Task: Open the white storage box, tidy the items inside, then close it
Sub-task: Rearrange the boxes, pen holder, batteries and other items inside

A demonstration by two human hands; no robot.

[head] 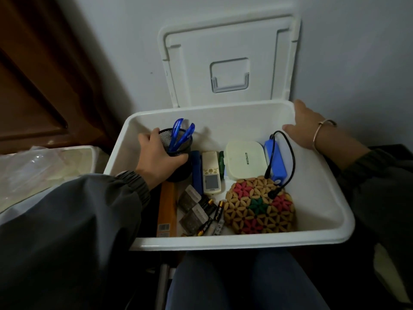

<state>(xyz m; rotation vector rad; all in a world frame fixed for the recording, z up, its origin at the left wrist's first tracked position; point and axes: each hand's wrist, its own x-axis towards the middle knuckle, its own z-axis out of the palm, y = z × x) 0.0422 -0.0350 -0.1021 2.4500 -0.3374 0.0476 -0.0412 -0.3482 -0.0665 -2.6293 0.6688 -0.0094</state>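
The white storage box (324, 198) stands open, and its lid (228, 57) leans upright against the wall behind it. My left hand (156, 159) grips a black mesh pen cup (178, 148) holding blue pens (181, 135) at the box's back left. My right hand (306, 126) rests flat on the box's back right rim. Inside lie a white remote (211, 173), a cream case (244, 161), a blue battery pack (276, 162) with a black cable (290, 153), a beaded mat (260, 205), several batteries (214, 211), small packets (192, 209) and an orange book (167, 209).
A white bin lined with clear plastic (44, 171) sits left of the box. A brown wooden door (40, 74) is at the far left, a grey wall behind. My knees (234, 280) are under the box's front edge.
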